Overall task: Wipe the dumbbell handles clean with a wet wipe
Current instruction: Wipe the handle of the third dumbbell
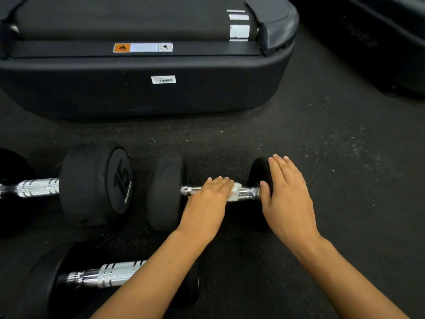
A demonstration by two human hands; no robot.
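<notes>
Dumbbell point(207, 192) on speckled black floor point(322, 157), left hand point(207, 199) flat pressing wipe point(235, 192), right hand point(287, 194) flat on its end

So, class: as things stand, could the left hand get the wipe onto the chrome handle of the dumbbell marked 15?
Probably yes. That handle lies bare, nothing covering it, left of the left hand, which presses the wipe on the nearer dumbbell's bar. The 15 head stands between, so the hand must lift over.

The number 15 marks the end face of a black dumbbell point(96, 183) at the floor's left edge; the treadmill's point(142, 88) barcode sticker point(163, 79) and orange warning label point(143, 47) are illegible.
</notes>
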